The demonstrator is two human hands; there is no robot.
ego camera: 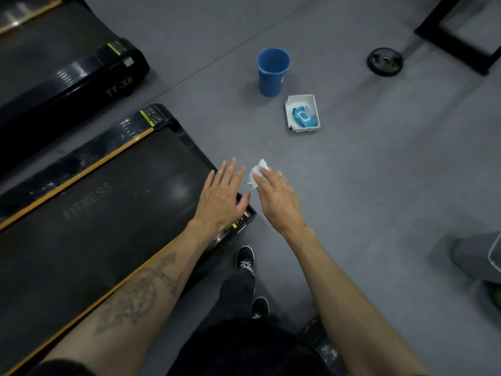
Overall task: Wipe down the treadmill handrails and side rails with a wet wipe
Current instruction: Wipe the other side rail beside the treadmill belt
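Fingers [264, 183] of right hand [276, 199] pinching crumpled wipe [257, 172] — left hand [222, 196] spread, holding nothing. Loose pinch over floor [352, 172] — could drop, pick up grit.

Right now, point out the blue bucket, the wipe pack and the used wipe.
blue bucket [272, 77]: head view, outer wall.
wipe pack [303, 117]: head view, white lid flap.
used wipe [256, 173]: head view, crumpled middle.
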